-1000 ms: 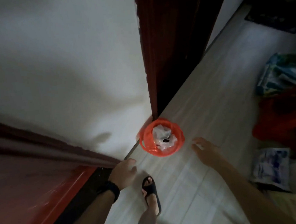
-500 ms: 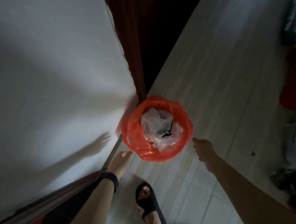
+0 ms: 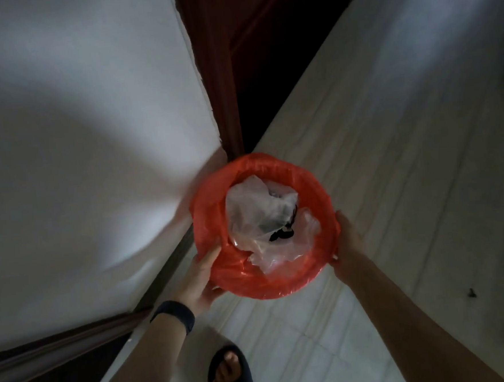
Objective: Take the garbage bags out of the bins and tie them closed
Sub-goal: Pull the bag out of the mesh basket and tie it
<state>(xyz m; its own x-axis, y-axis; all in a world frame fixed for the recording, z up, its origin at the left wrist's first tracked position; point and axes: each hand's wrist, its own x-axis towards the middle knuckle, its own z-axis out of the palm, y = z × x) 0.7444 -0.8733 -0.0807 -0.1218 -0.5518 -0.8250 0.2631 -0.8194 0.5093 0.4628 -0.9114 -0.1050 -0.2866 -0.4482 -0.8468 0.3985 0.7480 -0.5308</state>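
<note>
Red garbage bag [image 3: 269,282]: mouth open, trash inside, lining a hidden bin on the floor [image 3: 393,181] by the wall [image 3: 94,172]. Left hand [image 3: 200,281] fingers pinch near rim; right hand [image 3: 348,240] on right rim, grip unclear. Not lifted, not tied

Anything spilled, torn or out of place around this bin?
The red garbage bag looks intact, with crumpled clear plastic inside. Only oddity: a small dark speck on the floor to the right, apart from the bag; too small to identify.
</note>
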